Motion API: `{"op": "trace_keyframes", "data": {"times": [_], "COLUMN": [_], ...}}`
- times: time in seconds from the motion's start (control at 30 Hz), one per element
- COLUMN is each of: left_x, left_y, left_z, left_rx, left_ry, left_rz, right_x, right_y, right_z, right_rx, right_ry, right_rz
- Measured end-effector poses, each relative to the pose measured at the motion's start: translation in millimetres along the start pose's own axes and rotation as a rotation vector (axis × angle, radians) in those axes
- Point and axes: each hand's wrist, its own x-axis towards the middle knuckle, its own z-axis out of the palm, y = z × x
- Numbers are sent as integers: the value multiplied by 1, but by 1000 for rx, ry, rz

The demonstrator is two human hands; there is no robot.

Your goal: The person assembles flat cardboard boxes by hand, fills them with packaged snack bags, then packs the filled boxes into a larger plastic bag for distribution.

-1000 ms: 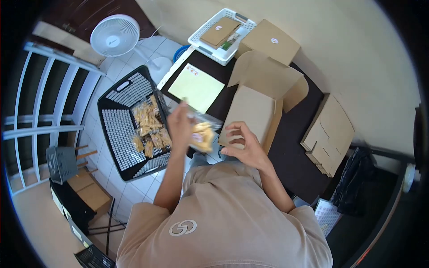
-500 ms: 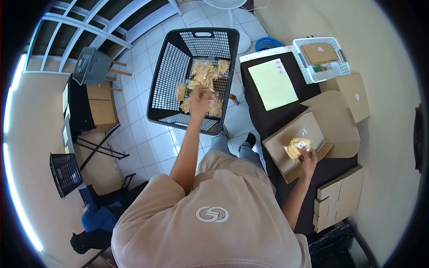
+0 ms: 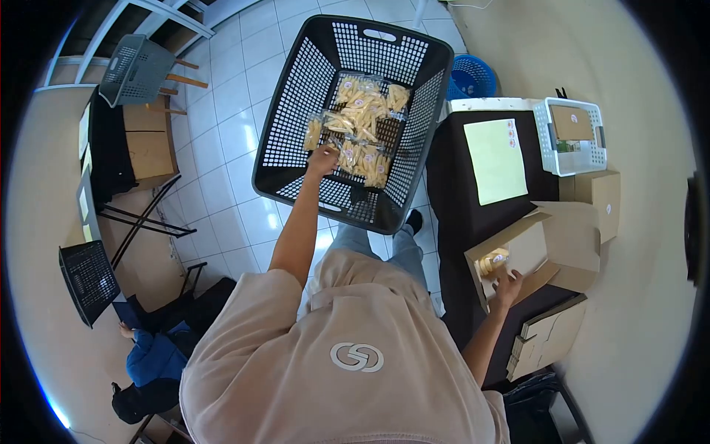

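My left hand (image 3: 322, 160) reaches into a large black plastic basket (image 3: 287, 111), its fingers curled at the edge of a clear bag of pale yellow snack sticks (image 3: 347, 153). Several similar bags lie on the basket's floor, some with a small round label. To the right, my right hand (image 3: 507, 287) is over the near side of an open cardboard box (image 3: 526, 248), fingers apart with nothing in them. One bag of snack sticks (image 3: 492, 260) lies inside at the box's left end, just beyond the fingertips.
On the dark-covered table (image 3: 451, 174) are a pale yellow sheet (image 3: 494, 166), a white basket (image 3: 547, 137) and folded cardboard (image 3: 547, 337). A blue basket (image 3: 473, 74) stands behind it. A person in blue (image 3: 157, 359) sits at the lower left near another black basket (image 3: 89, 281).
My right hand has let go of the bag, which now lies at the box's left end. My left hand has shifted towards the basket's near left. The whole view has turned slightly.
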Motion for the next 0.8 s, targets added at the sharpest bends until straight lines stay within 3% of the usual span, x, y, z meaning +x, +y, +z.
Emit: {"op": "trace_keyframes", "data": {"times": [0.07,0.13,0.2,0.27,0.3,0.43,0.47,0.53,0.57,0.6,0.67,0.7,0.8], "left_x": [28,46,69,79,86,89,73,57,80,73,53,66,59], "left_y": [-11,-14,-29,-38,-35,-47,-39,-33,-73,-69,-51,-65,-51], "left_z": [5,13,26,37,41,81,88,101,122,127,135,140,142], "left_rx": [78,301,324,342,426,478,477,583,551,550,599,607,674], "left_ry": [-9,-65,-100,-88,-222,-388,-402,-380,-396,-409,-215,-312,-303], "left_rz": [21,-33,-36,14,-36,-225,-226,-17,33,38,-109,-143,2], "right_x": [-33,-43,-59,-96,-117,-182,-193,-210,-222,-231,-239,-242,-244], "right_y": [-31,-14,1,-2,-4,16,27,30,30,28,25,23,-3], "right_z": [-8,-22,-38,-50,-52,-48,-45,-29,-21,-14,-4,2,23], "right_rx": [108,161,268,270,285,340,271,205,187,170,151,130,146], "right_ry": [203,213,356,352,361,387,387,398,362,326,260,181,53], "right_rz": [17,35,-76,-23,6,123,188,251,247,243,230,216,163]}}
